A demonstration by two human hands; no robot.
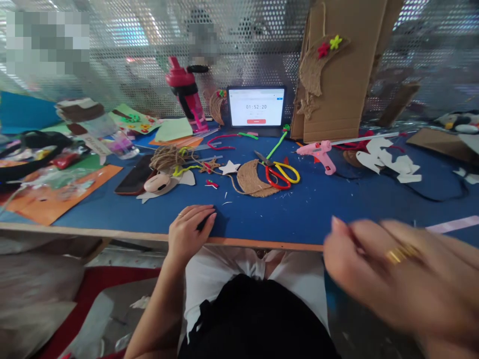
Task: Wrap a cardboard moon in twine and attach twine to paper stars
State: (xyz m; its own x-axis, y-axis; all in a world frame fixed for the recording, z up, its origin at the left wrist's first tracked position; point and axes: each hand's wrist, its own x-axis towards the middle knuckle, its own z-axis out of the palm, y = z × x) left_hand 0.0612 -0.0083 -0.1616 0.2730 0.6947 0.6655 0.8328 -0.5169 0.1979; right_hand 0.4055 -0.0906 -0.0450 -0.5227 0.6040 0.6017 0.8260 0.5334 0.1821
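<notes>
My left hand (190,227) rests on the near edge of the blue table (318,209), fingers loosely curled, nothing visible in it. My right hand (396,276) is raised close to the camera at the lower right, blurred by motion, fingers stretched out and together, a gold ring on one finger; it holds nothing. Beyond my left hand lie a jute crescent (251,179), red and yellow scissors (279,172), a white star (229,168) and a bundle of twine (168,157). A pink glue gun (320,153) lies to the right.
A tablet (256,107) showing a timer stands at the back by a red bottle (187,92). Cardboard sheets (344,70) with jute shapes lean on the mesh wall. A phone (134,175), orange paper (56,199) and white cut-outs (385,159) lie around.
</notes>
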